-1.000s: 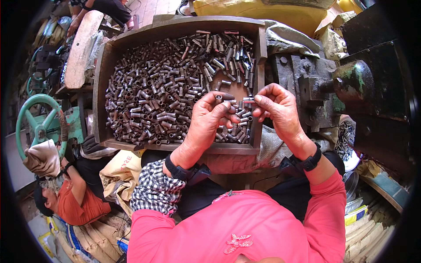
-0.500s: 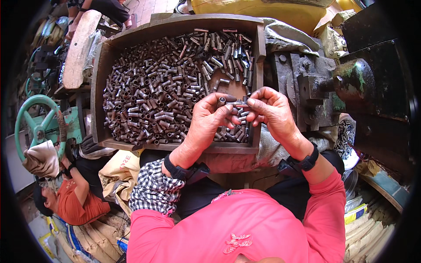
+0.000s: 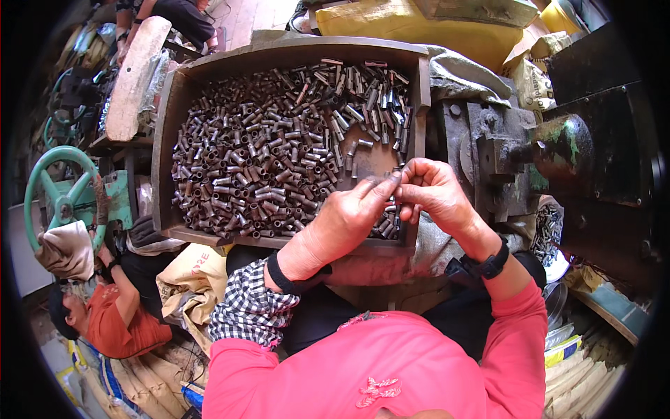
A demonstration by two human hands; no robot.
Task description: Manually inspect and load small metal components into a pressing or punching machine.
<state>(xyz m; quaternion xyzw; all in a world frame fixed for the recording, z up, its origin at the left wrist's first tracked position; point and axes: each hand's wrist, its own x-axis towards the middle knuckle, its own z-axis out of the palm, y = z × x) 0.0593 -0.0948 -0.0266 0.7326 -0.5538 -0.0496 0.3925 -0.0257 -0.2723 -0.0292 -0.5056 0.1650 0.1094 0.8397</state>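
Note:
My left hand (image 3: 352, 213) and my right hand (image 3: 441, 194) meet over the near right part of a wooden tray (image 3: 162, 167). Both are closed, fingertips pinched together around a slim dark metal piece (image 3: 398, 218), which points toward and away from me. Fingers cover most of it, so its full shape is hidden. Short dark metal sleeves (image 3: 258, 153) fill the tray's left and middle in a loose heap. Longer, shinier metal pieces (image 3: 382, 94) lie at its far right. A few sleeves (image 3: 364, 143) rest on bare wood just beyond my fingers.
To the right stands a heavy dark machine (image 3: 502, 146) with a green-flecked cylinder (image 3: 569, 143). Grey cloth (image 3: 464, 73) drapes beside the tray. At left, a person in an orange shirt (image 3: 129, 314) sits near a green handwheel (image 3: 63, 202). Another person's arm shows at upper left.
My hands have come together, the left moving right. The metal piece between them has turned from crosswise to pointing away from me. The view has shifted slightly.

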